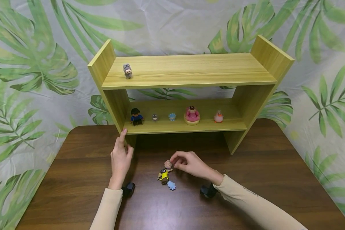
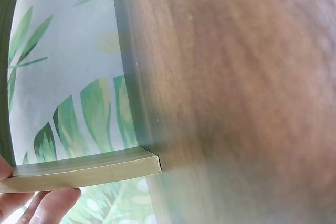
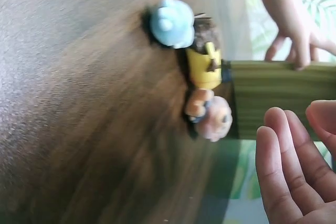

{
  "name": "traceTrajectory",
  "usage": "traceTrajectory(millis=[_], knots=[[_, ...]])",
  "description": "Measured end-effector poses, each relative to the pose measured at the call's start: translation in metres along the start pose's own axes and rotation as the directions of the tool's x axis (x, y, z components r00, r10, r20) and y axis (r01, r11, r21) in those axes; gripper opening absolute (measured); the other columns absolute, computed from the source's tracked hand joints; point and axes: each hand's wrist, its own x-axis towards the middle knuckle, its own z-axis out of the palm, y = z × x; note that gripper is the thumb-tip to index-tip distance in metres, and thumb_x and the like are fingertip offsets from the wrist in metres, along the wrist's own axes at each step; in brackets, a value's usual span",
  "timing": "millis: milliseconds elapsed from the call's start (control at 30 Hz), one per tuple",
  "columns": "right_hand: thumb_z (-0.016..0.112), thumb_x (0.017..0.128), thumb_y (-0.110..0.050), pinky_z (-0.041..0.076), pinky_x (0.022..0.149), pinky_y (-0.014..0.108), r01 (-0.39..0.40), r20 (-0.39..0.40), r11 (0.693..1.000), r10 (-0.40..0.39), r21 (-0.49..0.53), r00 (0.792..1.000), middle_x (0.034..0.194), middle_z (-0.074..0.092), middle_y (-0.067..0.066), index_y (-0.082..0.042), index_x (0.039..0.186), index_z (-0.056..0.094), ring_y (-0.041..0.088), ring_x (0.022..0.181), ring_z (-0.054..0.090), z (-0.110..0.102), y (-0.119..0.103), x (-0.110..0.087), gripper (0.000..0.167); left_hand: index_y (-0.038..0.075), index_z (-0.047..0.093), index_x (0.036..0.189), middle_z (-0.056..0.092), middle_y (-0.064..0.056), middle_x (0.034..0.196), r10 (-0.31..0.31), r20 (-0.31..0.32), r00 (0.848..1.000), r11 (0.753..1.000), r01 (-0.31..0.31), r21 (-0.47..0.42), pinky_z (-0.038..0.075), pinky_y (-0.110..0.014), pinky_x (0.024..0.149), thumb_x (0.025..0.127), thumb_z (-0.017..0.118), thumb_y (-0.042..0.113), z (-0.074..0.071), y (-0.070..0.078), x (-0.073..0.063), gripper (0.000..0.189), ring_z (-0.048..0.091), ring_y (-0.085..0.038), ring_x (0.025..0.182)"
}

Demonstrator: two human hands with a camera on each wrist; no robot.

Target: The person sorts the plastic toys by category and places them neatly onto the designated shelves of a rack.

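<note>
My left hand (image 1: 121, 159) holds the left side panel of the wooden shelf (image 2: 105, 170), its fingers (image 2: 58, 203) on one face and a fingertip on the other. Over the table, my right hand (image 1: 191, 163) reaches toward a small pinkish figurine (image 1: 168, 164). Its fingers (image 3: 270, 156) are spread from the thumb, with nothing between them, and a gap shows to the figurine in the right wrist view. Beside that figurine lie a yellow and brown figurine (image 3: 205, 64) and a light blue one (image 3: 172, 23), bunched together on the table.
On the middle board stand a doll in blue (image 1: 136, 117), a small grey figurine (image 1: 154, 118), a light blue one (image 1: 172, 117), a pink figure (image 1: 192, 115) and a duck-like figurine (image 1: 218, 117). A grey eared figurine (image 1: 127, 71) is on the top board. Leaf-patterned cloth hangs behind.
</note>
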Motion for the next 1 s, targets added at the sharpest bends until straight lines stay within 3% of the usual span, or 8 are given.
traceTrajectory(millis=[567,800,1000], knots=[[0.064,0.084,0.007,0.050,0.054,0.025,-0.062,-0.035,0.998,0.061,-0.025,0.998,0.105,0.062,0.012,-0.002,0.107,0.064,0.016,0.076,0.062,0.017,0.021,0.008,0.025,0.031,0.029,0.147,0.045,-0.013,0.083,-0.007,0.008,1.000,1.000,0.007,0.006,0.027,-0.031,0.044,0.080,0.051,-0.016,0.000,0.000,-0.001,0.085,0.027,-0.011,0.051],[0.067,0.084,0.004,0.050,0.059,0.026,-0.077,-0.018,0.995,0.076,-0.056,0.997,0.111,0.058,0.012,-0.001,0.111,0.062,0.016,0.073,0.063,0.023,0.024,0.012,0.028,0.030,0.029,0.147,0.045,-0.013,0.083,-0.019,0.020,1.000,1.000,0.019,0.006,0.028,-0.031,0.044,0.081,0.052,-0.016,-0.001,0.000,-0.001,0.084,0.028,-0.013,0.051],[0.068,0.084,0.000,0.049,0.061,0.024,-0.079,-0.005,0.991,0.079,-0.105,0.997,0.107,0.060,0.010,-0.001,0.111,0.063,0.013,0.069,0.061,0.024,0.025,0.015,0.027,0.030,0.029,0.147,0.044,-0.013,0.083,-0.023,0.023,0.999,1.000,0.023,0.003,0.028,-0.031,0.044,0.082,0.051,-0.015,0.000,0.000,-0.001,0.082,0.029,-0.013,0.051]])
